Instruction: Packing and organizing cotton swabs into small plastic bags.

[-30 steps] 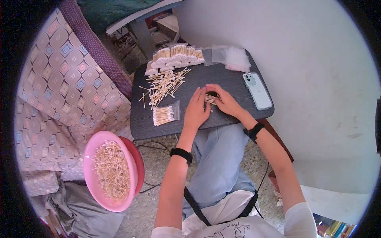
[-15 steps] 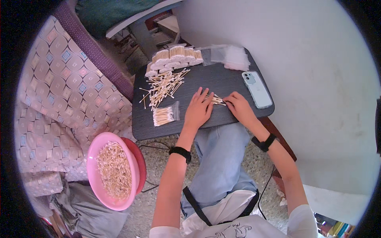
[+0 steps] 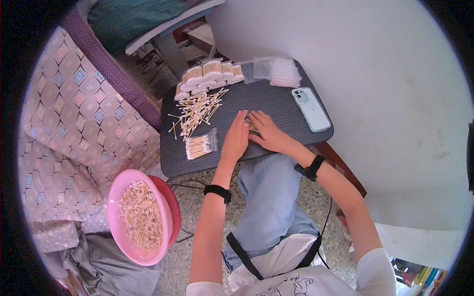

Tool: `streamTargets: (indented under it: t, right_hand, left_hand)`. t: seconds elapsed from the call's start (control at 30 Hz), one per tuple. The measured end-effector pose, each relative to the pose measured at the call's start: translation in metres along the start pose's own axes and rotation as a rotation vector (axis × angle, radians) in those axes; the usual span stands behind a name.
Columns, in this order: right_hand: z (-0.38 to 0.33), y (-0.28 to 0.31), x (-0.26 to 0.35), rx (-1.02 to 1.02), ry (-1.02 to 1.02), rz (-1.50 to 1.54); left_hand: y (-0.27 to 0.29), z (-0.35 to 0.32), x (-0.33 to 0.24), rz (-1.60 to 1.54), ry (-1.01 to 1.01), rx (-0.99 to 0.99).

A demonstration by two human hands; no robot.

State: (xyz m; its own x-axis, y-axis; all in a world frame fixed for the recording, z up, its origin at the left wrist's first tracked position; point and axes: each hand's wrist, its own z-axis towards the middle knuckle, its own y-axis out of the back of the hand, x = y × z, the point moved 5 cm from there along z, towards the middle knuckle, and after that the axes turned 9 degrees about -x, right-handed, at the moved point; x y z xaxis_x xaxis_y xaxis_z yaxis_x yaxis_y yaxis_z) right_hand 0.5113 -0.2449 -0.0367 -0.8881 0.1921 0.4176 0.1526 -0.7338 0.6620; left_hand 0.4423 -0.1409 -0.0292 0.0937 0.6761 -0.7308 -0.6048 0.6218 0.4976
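On the dark table (image 3: 276, 106), a small bundle of cotton swabs (image 3: 252, 126) lies between my hands, partly hidden by them. My left hand (image 3: 236, 137) rests with fingers stretched out, its inner side against the swabs. From the other side my right hand (image 3: 269, 133) closes over the bundle, fingers along the far side and thumb on the near side. A clear zip bag full of swabs (image 3: 199, 146) lies left of my left hand. Farther back is a loose heap of swabs (image 3: 200, 112).
Filled swab bags (image 3: 210, 75) are stacked at the table's back left. Clear empty bags (image 3: 284, 72) lie at the back right, with a pale phone (image 3: 312, 109) by the right edge. A pink basin (image 3: 114, 212) of swabs stands at lower left; a wall (image 3: 385, 98) rises on the right.
My right hand has moved left from the swab ends onto the bundle, close against my left hand. The left fingers, spread over the swabs before, are now drawn together. The view has shifted slightly.
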Motion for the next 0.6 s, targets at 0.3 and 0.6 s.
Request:
streamTargets:
  t: [0.3, 0.6]
  right_hand:
    - [0.016, -0.006, -0.004, 0.277, 0.027, 0.087]
    - [-0.020, 0.019, -0.022, 0.145, -0.103, -0.112]
  left_hand:
    - [0.002, 0.001, 0.004, 0.030, 0.037, -0.164]
    - [-0.006, -0.002, -0.002, 0.194, -0.229, 0.033]
